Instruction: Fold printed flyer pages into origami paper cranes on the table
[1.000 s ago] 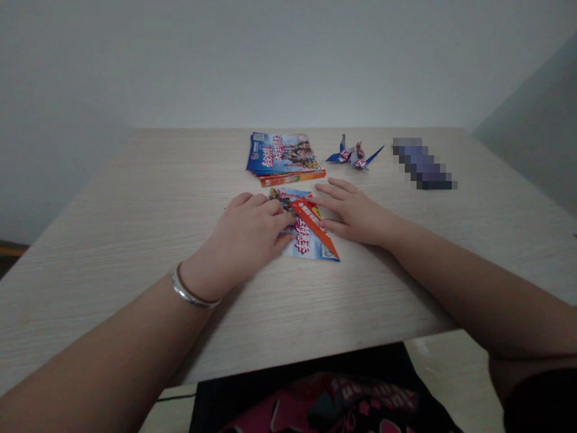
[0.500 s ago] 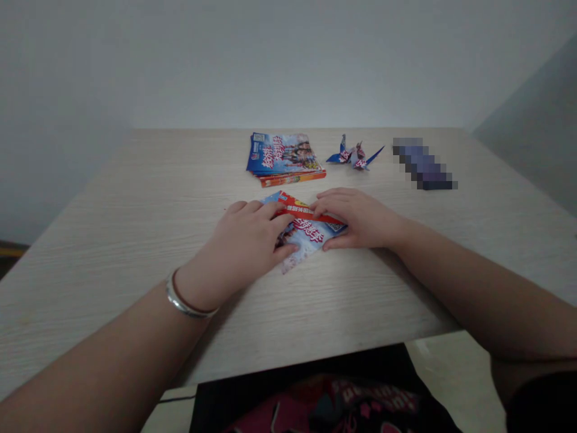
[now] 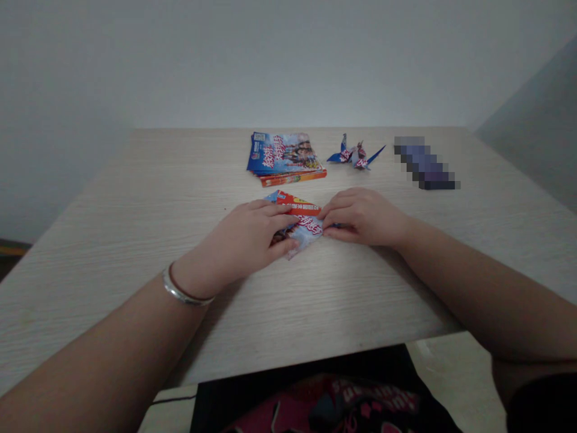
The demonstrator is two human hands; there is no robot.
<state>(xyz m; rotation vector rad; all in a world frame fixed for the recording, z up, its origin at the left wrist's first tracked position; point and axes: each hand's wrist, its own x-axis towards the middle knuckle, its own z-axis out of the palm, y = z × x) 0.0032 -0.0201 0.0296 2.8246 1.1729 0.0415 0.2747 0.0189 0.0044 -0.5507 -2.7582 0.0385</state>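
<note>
A partly folded printed paper flyer (image 3: 308,225), pale blue with a red strip along its upper part, lies on the table before me. My left hand (image 3: 255,231), a silver bangle on its wrist, covers the flyer's left part, holding it with fingers over the top and the thumb near the lower edge. At the right corner, my right hand (image 3: 360,216) pinches the paper between thumb and bent fingers. That corner is mostly hidden by the fingers.
Behind the flyer lies a stack of similar printed flyers (image 3: 282,153). To its right are folded blue-and-white paper cranes (image 3: 356,156), close together. Farther right is a pixelated dark flat object (image 3: 426,163). The pale wooden table (image 3: 157,180) meets a wall at the back.
The right hand has gone from lying around the flyer's right side to pinching its corner. The flyer's lower point sits slightly farther from me, and its right end looks shorter.
</note>
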